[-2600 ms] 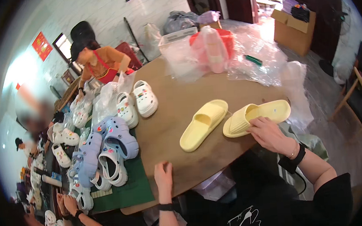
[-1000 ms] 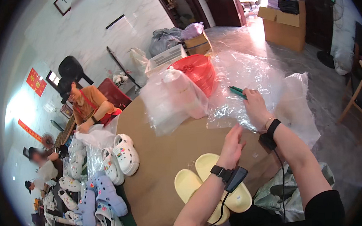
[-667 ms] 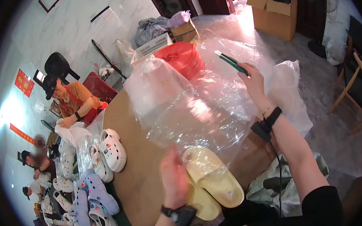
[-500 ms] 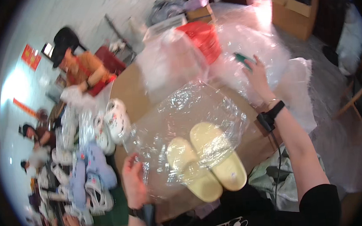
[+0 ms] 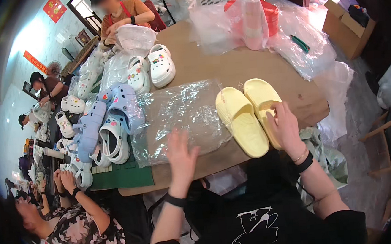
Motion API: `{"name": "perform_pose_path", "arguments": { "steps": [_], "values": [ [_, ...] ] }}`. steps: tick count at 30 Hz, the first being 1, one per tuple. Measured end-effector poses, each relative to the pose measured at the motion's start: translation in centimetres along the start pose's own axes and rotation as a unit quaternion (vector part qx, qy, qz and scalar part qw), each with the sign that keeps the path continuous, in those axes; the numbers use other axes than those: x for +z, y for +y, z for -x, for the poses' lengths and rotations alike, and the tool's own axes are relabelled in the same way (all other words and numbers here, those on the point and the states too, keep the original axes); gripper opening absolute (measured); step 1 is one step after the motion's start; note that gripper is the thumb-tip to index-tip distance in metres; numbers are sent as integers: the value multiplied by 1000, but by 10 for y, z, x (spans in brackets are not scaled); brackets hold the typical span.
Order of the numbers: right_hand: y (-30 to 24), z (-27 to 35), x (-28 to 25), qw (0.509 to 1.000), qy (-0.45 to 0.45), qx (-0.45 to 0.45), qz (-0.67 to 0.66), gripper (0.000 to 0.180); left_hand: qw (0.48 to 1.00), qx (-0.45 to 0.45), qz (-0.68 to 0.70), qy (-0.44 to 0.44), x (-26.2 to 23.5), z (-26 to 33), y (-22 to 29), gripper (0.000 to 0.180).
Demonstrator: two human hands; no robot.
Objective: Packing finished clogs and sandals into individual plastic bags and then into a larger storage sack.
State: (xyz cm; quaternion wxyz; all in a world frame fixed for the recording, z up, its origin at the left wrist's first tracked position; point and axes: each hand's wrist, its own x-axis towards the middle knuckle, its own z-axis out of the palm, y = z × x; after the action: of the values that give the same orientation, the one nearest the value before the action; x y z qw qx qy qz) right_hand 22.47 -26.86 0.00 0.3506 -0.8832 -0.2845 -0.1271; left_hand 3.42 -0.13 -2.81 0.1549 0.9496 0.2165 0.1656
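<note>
My right hand (image 5: 284, 126) rests fingers spread on two yellow slides (image 5: 250, 113), long axes running away across the worktop (image 5: 200, 66). My left hand (image 5: 182, 156), open, presses the flat clear bag (image 5: 181, 116) beside them.

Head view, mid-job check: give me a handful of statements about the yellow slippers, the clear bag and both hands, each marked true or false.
1. The right hand rests on the yellow slippers. True.
2. The clear plastic bag lies flat on the table, left of the slippers. True.
3. The slippers are already inside the bag. False: they lie on bare table beside it.
4. The left hand has a closed grip on a white clog. False: it is open, at the bag's near edge.
5. The two slippers lie side by side, soles down. True.
6. The red basket stands between the hands. False: it is at the table's far side, among plastic bags.
</note>
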Motion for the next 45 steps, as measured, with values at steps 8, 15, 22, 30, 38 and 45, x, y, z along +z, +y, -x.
{"name": "perform_pose_path", "arguments": {
  "steps": [8, 15, 22, 30, 38, 45],
  "values": [
    [-6, -9, 59, 986, -29, -23, 163, 41, 997, 48, 11, -63, 10, 68, -15, 49],
    [32, -27, 17, 985, 56, 64, 149, 32, 992, 94, -79, -36, -9, 73, -23, 41],
    [61, 18, -39, 977, 97, 192, -6, 29, 978, 197, 33, -68, 15, 60, 42, 56],
    [51, 54, -80, 967, 135, 145, -162, 17, 982, 58, 178, 24, 55, -11, 50, 55],
    [-7, 75, -93, 973, -118, 16, -195, 30, 991, 117, 34, 57, 24, 34, 54, 52],
    [-8, 65, -50, 982, -158, -83, -69, 26, 990, 7, 91, 106, 46, 12, 55, 27]
  ]
}}
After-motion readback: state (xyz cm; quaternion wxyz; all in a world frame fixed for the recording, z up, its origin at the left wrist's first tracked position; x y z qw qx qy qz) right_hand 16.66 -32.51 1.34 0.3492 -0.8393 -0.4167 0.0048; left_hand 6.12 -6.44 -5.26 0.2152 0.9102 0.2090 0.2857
